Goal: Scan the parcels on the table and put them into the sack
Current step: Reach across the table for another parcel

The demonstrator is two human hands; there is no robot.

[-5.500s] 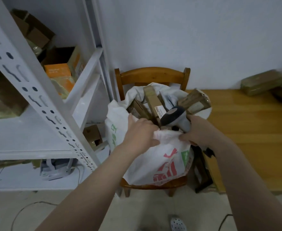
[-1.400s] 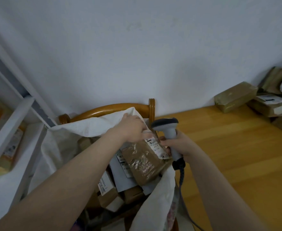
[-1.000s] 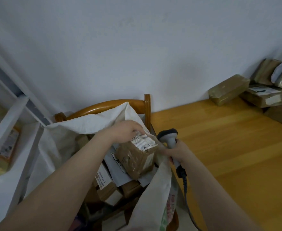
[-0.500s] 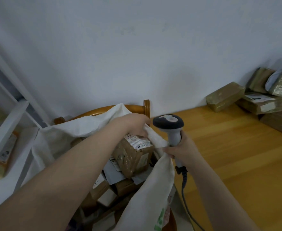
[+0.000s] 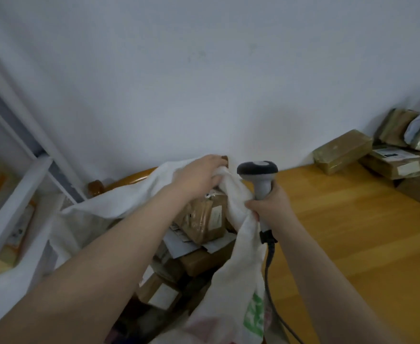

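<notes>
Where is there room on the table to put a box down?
The bare table stretch between the right hand with the scanner and the parcels by the wall is free. That far corner is crowded, and the sack is stuffed.

Wooden table: taped parcels piled at far right (against wall).

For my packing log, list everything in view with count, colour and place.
sack: one, white, green print, centre, mouth open
parcels in sack: several, brown, piled inside
parcels on table: at least five, olive-brown, far right
table: one, light wood, right
chair: one, brown wood, behind sack
shelf: one, white, left
scanner: one, grey, corded, in right hand
left hand: one, grips sack rim
right hand: one, holds scanner and sack edge
</notes>
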